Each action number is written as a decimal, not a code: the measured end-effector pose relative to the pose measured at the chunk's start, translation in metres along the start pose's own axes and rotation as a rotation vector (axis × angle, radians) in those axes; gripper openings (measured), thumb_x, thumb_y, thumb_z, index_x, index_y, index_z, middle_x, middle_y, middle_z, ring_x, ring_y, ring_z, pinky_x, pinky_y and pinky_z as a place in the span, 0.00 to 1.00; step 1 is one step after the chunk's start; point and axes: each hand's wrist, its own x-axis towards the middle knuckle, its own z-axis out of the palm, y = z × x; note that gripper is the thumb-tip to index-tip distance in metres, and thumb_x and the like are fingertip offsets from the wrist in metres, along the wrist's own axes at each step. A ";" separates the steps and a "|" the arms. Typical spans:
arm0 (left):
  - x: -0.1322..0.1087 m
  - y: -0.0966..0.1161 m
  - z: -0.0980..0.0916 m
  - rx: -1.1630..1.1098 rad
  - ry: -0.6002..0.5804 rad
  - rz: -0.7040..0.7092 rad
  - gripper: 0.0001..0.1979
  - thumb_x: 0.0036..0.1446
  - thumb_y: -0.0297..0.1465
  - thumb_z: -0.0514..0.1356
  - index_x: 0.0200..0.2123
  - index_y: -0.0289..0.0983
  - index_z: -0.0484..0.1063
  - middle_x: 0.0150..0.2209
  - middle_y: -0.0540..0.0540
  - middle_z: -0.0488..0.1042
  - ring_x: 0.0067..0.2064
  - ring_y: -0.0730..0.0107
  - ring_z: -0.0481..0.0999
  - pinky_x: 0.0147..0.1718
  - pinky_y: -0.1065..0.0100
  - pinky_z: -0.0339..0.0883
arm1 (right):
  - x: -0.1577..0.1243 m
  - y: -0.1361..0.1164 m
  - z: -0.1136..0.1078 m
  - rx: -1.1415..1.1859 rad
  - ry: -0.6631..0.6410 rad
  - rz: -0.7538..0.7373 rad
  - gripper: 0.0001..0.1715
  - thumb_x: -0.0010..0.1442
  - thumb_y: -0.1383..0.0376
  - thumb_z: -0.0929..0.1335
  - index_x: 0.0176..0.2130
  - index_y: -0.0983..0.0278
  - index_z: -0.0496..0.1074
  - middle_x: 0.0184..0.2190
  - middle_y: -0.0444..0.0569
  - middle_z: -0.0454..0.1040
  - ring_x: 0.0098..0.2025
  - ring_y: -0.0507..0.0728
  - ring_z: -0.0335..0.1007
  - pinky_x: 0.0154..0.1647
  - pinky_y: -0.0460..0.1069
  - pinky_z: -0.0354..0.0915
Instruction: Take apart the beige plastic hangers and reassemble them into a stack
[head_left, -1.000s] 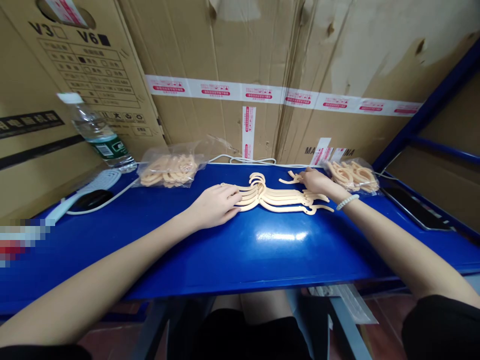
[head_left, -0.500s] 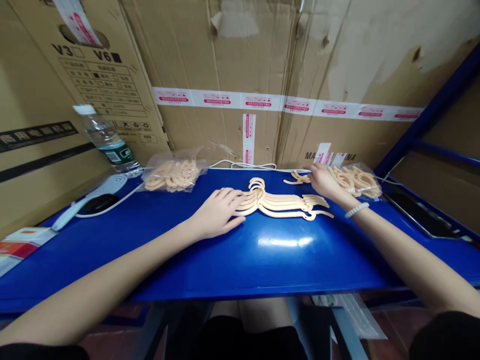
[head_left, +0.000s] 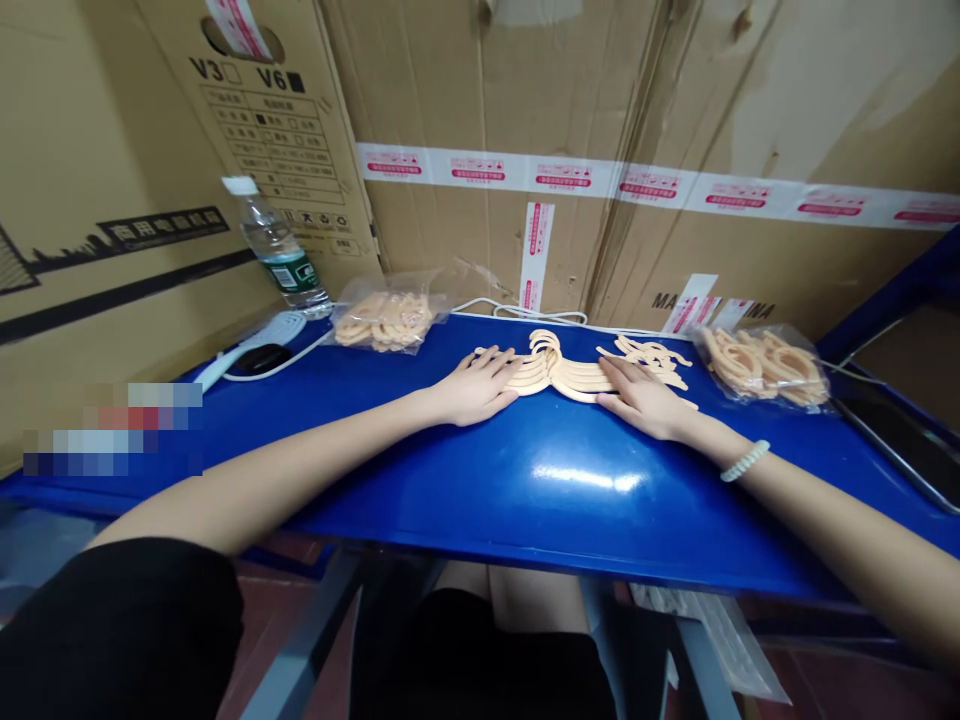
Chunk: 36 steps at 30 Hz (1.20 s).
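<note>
Several beige clothes hangers (head_left: pixel 576 377) lie fanned in a row on the blue table (head_left: pixel 465 490), their hooks (head_left: pixel 545 345) pointing to the back. My left hand (head_left: pixel 474 388) rests flat over the left ends of the hangers, fingers stretched out. On the other side, my right hand (head_left: pixel 646 398) lies across their right arms, also with extended fingers, and partly covers them. Just behind that hand are loose beige pieces (head_left: pixel 651 352) of a similar shape.
Clear bags of beige pieces stand at the back left (head_left: pixel 386 318) and right (head_left: pixel 765 368). A water bottle (head_left: pixel 281 255), a pale blue brush (head_left: pixel 277 328) and a dark round object (head_left: pixel 259 360) are left. A phone (head_left: pixel 900 445) lies right. Cardboard boxes (head_left: pixel 480 240) wall the back.
My right hand has come from the loose pieces by the right bag onto the right arms of the hangers. My left hand stays on the left ends. The camera view has shifted.
</note>
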 end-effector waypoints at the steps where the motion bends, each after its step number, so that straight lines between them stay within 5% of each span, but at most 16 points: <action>1: 0.004 -0.003 0.000 -0.013 0.010 0.009 0.32 0.73 0.44 0.40 0.74 0.34 0.45 0.74 0.34 0.45 0.74 0.43 0.43 0.69 0.39 0.44 | 0.003 0.002 -0.001 0.000 -0.002 0.016 0.47 0.71 0.42 0.51 0.69 0.76 0.56 0.69 0.71 0.55 0.72 0.71 0.50 0.70 0.65 0.51; 6: 0.013 -0.010 0.002 -0.004 0.058 0.020 0.31 0.73 0.41 0.42 0.73 0.33 0.48 0.73 0.33 0.48 0.74 0.43 0.47 0.68 0.37 0.46 | 0.007 0.002 0.002 0.001 0.009 0.048 0.44 0.72 0.44 0.52 0.70 0.74 0.55 0.70 0.70 0.54 0.72 0.71 0.49 0.70 0.66 0.51; 9: 0.002 -0.003 0.001 0.078 0.208 0.040 0.28 0.72 0.35 0.46 0.69 0.28 0.56 0.70 0.30 0.56 0.72 0.44 0.55 0.67 0.39 0.49 | 0.003 0.001 0.003 0.012 0.077 0.022 0.41 0.72 0.46 0.54 0.68 0.74 0.58 0.69 0.71 0.57 0.71 0.72 0.50 0.69 0.67 0.52; 15: -0.032 0.018 0.003 0.089 0.402 0.454 0.19 0.68 0.27 0.50 0.57 0.29 0.71 0.59 0.34 0.74 0.61 0.52 0.72 0.62 0.52 0.65 | 0.001 -0.006 -0.009 0.034 0.274 -0.148 0.28 0.72 0.53 0.59 0.60 0.69 0.68 0.60 0.66 0.69 0.65 0.70 0.61 0.66 0.66 0.56; 24: -0.036 0.009 0.012 -0.243 0.399 0.467 0.16 0.68 0.27 0.53 0.55 0.34 0.72 0.58 0.38 0.76 0.60 0.56 0.74 0.60 0.52 0.70 | 0.002 -0.013 -0.019 0.075 0.260 -0.230 0.17 0.72 0.59 0.60 0.48 0.60 0.75 0.45 0.56 0.77 0.50 0.67 0.69 0.51 0.63 0.65; 28: -0.037 0.008 0.011 -0.308 0.428 0.495 0.14 0.68 0.26 0.53 0.51 0.34 0.74 0.54 0.39 0.78 0.56 0.58 0.77 0.58 0.54 0.71 | 0.001 -0.008 -0.022 0.119 0.254 -0.175 0.17 0.70 0.58 0.61 0.46 0.58 0.76 0.44 0.55 0.78 0.48 0.67 0.71 0.51 0.63 0.66; 36: -0.039 0.010 0.010 -0.334 0.468 0.535 0.12 0.67 0.24 0.53 0.49 0.35 0.74 0.51 0.40 0.79 0.52 0.59 0.79 0.53 0.56 0.74 | -0.012 0.036 -0.034 0.138 0.379 0.190 0.18 0.66 0.59 0.60 0.51 0.60 0.70 0.46 0.59 0.77 0.50 0.71 0.71 0.53 0.66 0.67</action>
